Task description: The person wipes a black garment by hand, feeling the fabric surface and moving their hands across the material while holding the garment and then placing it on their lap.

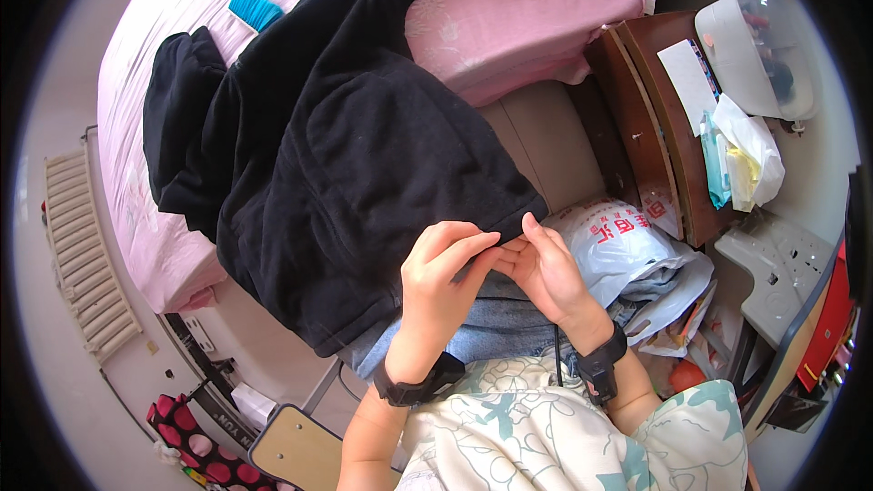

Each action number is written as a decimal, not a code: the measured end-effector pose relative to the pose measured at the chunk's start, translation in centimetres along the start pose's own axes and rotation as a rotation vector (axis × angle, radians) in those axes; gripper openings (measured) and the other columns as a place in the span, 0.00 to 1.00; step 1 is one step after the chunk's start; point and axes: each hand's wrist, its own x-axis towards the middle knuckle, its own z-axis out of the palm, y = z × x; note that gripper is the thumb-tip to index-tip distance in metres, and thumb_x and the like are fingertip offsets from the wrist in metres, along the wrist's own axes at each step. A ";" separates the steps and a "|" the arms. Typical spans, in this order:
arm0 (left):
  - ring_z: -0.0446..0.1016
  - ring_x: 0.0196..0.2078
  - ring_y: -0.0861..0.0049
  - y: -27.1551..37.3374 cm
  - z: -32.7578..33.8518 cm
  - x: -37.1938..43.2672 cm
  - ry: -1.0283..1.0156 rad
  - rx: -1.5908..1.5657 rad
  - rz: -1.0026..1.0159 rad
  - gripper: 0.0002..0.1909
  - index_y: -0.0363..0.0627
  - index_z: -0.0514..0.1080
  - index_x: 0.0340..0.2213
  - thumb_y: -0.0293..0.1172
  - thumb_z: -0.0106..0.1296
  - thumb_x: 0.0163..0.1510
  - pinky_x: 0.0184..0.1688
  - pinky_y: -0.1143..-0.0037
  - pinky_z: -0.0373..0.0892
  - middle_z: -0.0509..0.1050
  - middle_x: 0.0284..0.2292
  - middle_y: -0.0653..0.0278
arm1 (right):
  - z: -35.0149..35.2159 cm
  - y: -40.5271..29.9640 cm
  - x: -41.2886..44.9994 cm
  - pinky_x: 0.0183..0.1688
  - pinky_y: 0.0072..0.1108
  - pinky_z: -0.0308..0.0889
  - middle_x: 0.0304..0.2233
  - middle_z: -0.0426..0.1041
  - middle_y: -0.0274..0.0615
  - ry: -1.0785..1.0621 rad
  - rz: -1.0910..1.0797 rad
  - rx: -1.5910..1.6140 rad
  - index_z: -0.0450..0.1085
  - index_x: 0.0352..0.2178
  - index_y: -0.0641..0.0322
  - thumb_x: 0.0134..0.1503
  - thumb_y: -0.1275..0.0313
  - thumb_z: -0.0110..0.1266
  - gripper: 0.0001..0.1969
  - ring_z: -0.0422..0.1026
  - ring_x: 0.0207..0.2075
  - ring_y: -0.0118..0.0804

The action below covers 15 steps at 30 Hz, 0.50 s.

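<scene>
A black hooded fleece garment [382, 143] lies spread from the bed across the lap, its lower edge near the hands. My left hand [443, 266], at the picture's middle, pinches at the garment's hem corner with thumb and fingers. Beside it, my right hand [545, 259] has its thumb raised at the hem and its palm turned up, with fingertips meeting those of the other hand. Dark bands with small devices sit on both wrists. A brush with blue bristles [254, 9] lies on the bed beside the garment.
A bed with a pink sheet [518, 7] stands ahead. To the right are a brown wooden cabinet [655, 75], a clear-lidded storage box [764, 54], tissue packs [743, 157] and a white plastic bag [614, 239]. A radiator [89, 252] is on the left wall.
</scene>
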 end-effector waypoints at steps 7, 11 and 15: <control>0.68 0.27 0.71 0.3 0.0 0.3 0.032 0.113 0.097 0.09 0.41 0.74 0.25 0.19 0.59 0.36 0.28 0.77 0.65 0.69 0.24 0.63 | 1.0 0.2 -0.7 0.52 0.30 0.63 0.39 0.72 0.46 -0.011 -0.007 -0.035 0.67 0.33 0.64 0.63 0.59 0.38 0.18 0.71 0.44 0.36; 0.67 0.29 0.68 0.7 0.0 0.7 -0.017 0.175 0.087 0.09 0.38 0.70 0.26 0.16 0.56 0.39 0.30 0.77 0.65 0.67 0.27 0.61 | 2.1 0.0 -0.9 0.53 0.30 0.62 0.40 0.71 0.47 0.004 0.026 0.041 0.66 0.35 0.65 0.63 0.59 0.36 0.18 0.70 0.45 0.37; 0.68 0.29 0.69 0.2 -0.8 0.2 -0.041 -0.114 -0.117 0.08 0.36 0.67 0.28 0.14 0.52 0.43 0.32 0.76 0.67 0.66 0.29 0.58 | 2.0 -0.4 -0.9 0.51 0.30 0.64 0.39 0.72 0.47 0.009 0.044 0.124 0.67 0.34 0.65 0.62 0.61 0.40 0.16 0.71 0.44 0.37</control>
